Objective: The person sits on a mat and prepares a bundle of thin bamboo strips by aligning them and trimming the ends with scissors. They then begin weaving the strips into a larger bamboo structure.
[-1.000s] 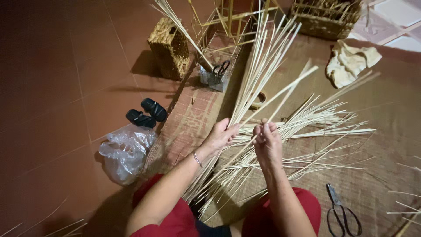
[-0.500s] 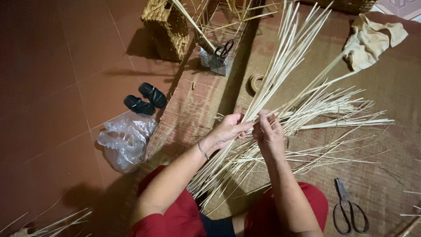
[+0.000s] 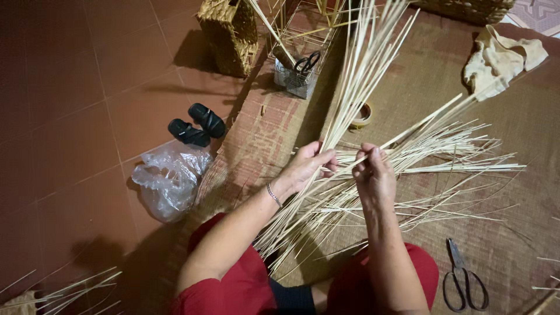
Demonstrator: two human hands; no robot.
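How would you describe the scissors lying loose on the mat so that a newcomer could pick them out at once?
Start from the woven mat that covers the right side of the floor, then look to its near right corner, beside the person's red-clad knee. The loose scissors lie flat there with dark looped handles. Unlike the other scissors, which stand in a small wire basket at the far edge, these lie alone on the mat.

Pale bamboo strips (image 3: 373, 169): long, thin, flat, cream-coloured, crossed into a loose fan on the woven mat. One bunch runs steeply up and away from me, another splays out flat to my right, loose ends spread toward my knees. I've got them pinched where the bunches cross.
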